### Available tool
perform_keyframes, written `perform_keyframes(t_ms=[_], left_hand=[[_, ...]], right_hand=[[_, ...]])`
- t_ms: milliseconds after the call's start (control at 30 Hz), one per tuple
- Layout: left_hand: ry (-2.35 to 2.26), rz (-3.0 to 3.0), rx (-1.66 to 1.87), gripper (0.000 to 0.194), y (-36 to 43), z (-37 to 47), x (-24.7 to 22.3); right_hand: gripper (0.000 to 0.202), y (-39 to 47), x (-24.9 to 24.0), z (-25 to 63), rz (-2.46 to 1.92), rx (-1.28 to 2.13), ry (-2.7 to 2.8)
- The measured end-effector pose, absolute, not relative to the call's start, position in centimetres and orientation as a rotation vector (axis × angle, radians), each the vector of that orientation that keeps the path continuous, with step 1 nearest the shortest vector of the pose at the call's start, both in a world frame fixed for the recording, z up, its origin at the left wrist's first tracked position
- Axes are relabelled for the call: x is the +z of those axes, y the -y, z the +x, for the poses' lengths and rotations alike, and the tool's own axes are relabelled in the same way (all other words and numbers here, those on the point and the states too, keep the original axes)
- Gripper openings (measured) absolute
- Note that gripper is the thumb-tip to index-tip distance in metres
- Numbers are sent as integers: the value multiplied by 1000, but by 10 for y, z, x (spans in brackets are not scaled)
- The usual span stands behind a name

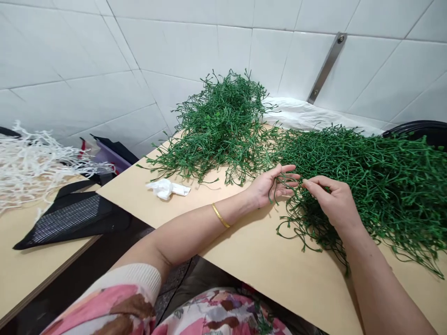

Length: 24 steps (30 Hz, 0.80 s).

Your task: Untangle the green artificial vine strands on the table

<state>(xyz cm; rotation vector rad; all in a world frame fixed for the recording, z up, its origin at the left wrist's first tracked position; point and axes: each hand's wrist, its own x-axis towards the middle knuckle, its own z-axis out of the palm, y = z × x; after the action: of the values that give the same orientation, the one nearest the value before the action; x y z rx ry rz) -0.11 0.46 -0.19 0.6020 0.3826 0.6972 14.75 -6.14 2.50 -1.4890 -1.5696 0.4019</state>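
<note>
A large heap of thin green plastic-looking stems (377, 172) with small knobbed tips spreads over the right side of the table. My left hand (268, 186) is palm up at the heap's left edge, fingers stretched forward. A few stems lie across its palm and fingers, held loosely. Close by, my right hand (331, 197) reaches over the heap with thumb and forefinger pinched together, apparently on the end of a green stem; the pinch itself is small. A second, taller pile of green stems (223, 121) rises behind my left hand.
A crumpled white tissue (165, 188) lies on the table (240, 246), left of my forearm. Across a gap, another table holds white strands (38, 167) and a black mesh item (70, 216). White plastic sheeting (307, 114) runs along the tiled wall, below a metal bracket (326, 70).
</note>
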Motion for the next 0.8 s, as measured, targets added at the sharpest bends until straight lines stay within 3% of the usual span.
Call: perform_keyframes(t_ms=[100, 367, 533, 700, 800], left_hand=[[-415, 587, 728, 29, -3, -1, -2], [-444, 589, 721, 33, 5, 3, 1], [-438, 607, 661, 43, 6, 2, 8], [-486, 720, 704, 14, 3, 0, 5], [-492, 769, 736, 11, 1, 0, 3]], right_hand=[[15, 63, 22, 143, -1544, 98, 1700], [17, 66, 16, 121, -1505, 159, 1853], [17, 57, 13, 136, -1480, 474, 1666], [26, 54, 16, 145, -1379, 855, 1453], [27, 54, 16, 145, -1324, 936, 1369]])
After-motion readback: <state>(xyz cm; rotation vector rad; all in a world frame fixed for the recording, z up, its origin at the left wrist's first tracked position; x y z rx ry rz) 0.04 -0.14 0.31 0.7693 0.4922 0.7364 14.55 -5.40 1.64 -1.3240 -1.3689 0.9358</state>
